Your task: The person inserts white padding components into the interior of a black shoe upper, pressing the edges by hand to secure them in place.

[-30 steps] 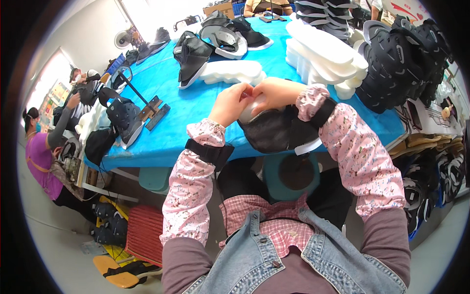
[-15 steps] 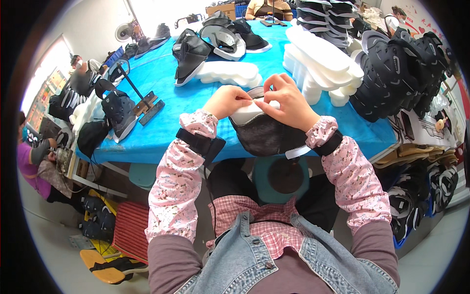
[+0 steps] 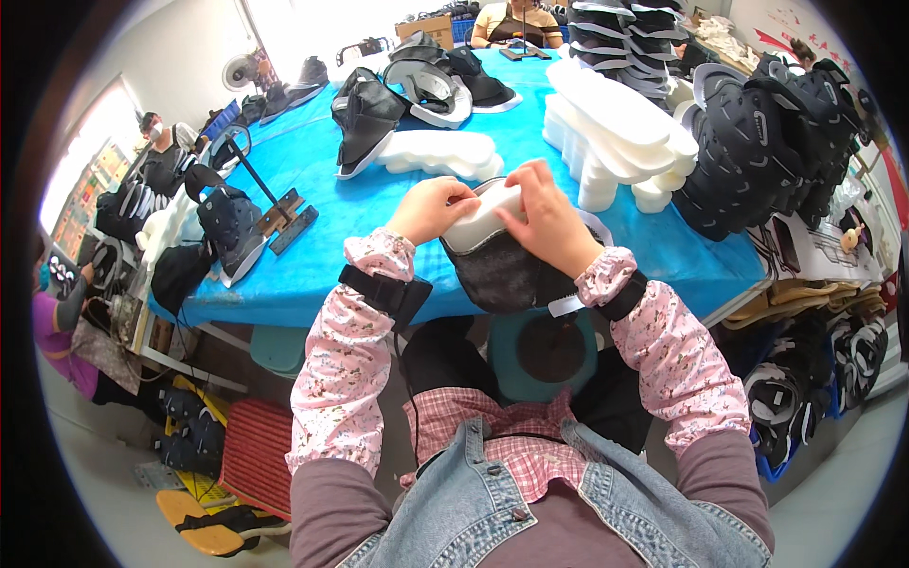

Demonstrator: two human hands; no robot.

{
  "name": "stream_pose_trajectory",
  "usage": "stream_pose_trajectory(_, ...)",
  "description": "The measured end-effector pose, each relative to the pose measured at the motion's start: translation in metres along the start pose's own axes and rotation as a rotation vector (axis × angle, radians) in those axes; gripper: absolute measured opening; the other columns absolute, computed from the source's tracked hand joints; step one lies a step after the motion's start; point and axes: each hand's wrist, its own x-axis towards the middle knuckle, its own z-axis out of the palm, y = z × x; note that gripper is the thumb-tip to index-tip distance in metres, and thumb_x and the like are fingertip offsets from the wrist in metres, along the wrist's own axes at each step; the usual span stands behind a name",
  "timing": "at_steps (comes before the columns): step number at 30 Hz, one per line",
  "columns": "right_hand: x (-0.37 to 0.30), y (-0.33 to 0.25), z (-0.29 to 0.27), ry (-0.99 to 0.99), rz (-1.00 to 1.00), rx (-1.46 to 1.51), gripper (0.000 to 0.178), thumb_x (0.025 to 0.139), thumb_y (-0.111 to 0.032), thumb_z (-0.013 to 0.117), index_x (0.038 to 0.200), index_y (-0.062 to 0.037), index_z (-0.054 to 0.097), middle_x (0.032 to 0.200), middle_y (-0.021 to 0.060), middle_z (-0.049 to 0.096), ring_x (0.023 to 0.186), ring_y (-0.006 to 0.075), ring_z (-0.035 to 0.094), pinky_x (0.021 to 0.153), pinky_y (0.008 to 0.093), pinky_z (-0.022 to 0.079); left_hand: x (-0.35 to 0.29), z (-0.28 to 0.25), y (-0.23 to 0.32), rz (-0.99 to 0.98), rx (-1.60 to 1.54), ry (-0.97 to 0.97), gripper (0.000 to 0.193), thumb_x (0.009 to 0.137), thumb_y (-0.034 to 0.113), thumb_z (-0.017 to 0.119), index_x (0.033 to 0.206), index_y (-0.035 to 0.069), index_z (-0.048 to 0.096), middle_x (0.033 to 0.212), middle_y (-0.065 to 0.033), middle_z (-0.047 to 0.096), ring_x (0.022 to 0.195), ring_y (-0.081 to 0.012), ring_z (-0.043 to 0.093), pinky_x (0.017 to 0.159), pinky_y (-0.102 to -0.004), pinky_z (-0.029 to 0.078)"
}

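Note:
A black, boot-like fabric shell (image 3: 500, 275) is between my hands at the table's near edge, with a smooth white foam piece (image 3: 481, 221) set in its upper opening. My left hand (image 3: 431, 210) is closed with thumb and fingertips at the left rim, where shell and foam meet. Over the right side my right hand (image 3: 552, 220) curls, its thumb pressing on the foam and its fingers reaching to the far edge. A white strip (image 3: 566, 305) sticks out from the shell below my right wrist. The fingertips' exact grip on the far side is hidden.
On the blue-covered table (image 3: 322, 218) lie white foam pieces (image 3: 440, 151), a tall white foam stack (image 3: 620, 133) and black boot-like shells (image 3: 367, 118). Black shells heap up at the right (image 3: 753, 151). A metal stand (image 3: 281, 222) is at the left. Co-workers sit around.
My right hand has gone from a raised pinch at the rim to lying over the white foam piece. My left hand stays at the left rim. The view has shifted slightly.

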Motion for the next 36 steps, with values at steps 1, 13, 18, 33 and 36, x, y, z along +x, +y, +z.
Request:
stream_pose_trajectory(1, 0.002, 0.003, -0.001, 0.1, -0.032, -0.028, 0.031, 0.079, -0.015, 0.068, 0.098, 0.0013, 0.051, 0.099, 0.0194, 0.049, 0.087, 0.0368, 0.056, 0.075, 0.0414, 0.049, 0.003, -0.003, 0.002, -0.013, -0.037, -0.051, 0.02, 0.084, 0.02, 0.067, 0.093, 0.002, 0.069, 0.082, -0.0105, 0.067, 0.079, -0.0169, 0.062, 0.073, -0.0301, 0.049)
stream_pose_trajectory(13, 0.001, 0.009, -0.003, -0.07, -0.203, -0.145, 0.012, 0.083, -0.013, 0.06, 0.081, -0.0024, 0.056, 0.091, 0.0179, 0.056, 0.075, 0.0355, 0.058, 0.07, 0.0417, 0.049, 0.014, 0.005, -0.007, -0.118, 0.03, 0.07, 0.024, 0.082, 0.023, 0.07, 0.09, 0.0, 0.07, 0.077, -0.0101, 0.068, 0.07, -0.0143, 0.064, 0.066, -0.0277, 0.05)
stream_pose_trajectory(18, 0.013, 0.03, -0.004, 0.187, 0.014, 0.012, 0.016, 0.083, -0.01, 0.06, 0.094, 0.0, 0.054, 0.088, 0.0169, 0.057, 0.073, 0.0326, 0.06, 0.067, 0.0396, 0.048, 0.005, 0.002, 0.0, -0.065, -0.005, 0.056, 0.022, 0.082, 0.023, 0.069, 0.089, 0.001, 0.07, 0.081, -0.0118, 0.068, 0.073, -0.0189, 0.065, 0.068, -0.0302, 0.05)
stream_pose_trajectory(33, 0.006, 0.005, -0.001, 0.015, 0.073, -0.184, 0.021, 0.078, -0.002, 0.058, 0.094, 0.0029, 0.047, 0.091, 0.0225, 0.054, 0.076, 0.0405, 0.059, 0.065, 0.0445, 0.05, -0.01, 0.034, 0.02, -0.05, 0.369, 0.389, 0.02, 0.07, 0.03, 0.073, 0.078, 0.012, 0.072, 0.08, -0.0067, 0.06, 0.074, -0.0284, 0.062, 0.065, -0.0399, 0.048)
stream_pose_trajectory(36, 0.007, 0.012, -0.002, -0.047, 0.082, -0.153, 0.025, 0.075, -0.003, 0.063, 0.094, 0.0018, 0.048, 0.088, 0.0216, 0.053, 0.078, 0.0405, 0.059, 0.067, 0.0453, 0.05, 0.001, 0.039, 0.012, -0.071, 0.368, 0.402, 0.018, 0.071, 0.029, 0.072, 0.075, 0.012, 0.073, 0.08, -0.0082, 0.061, 0.075, -0.0289, 0.062, 0.065, -0.0402, 0.049)
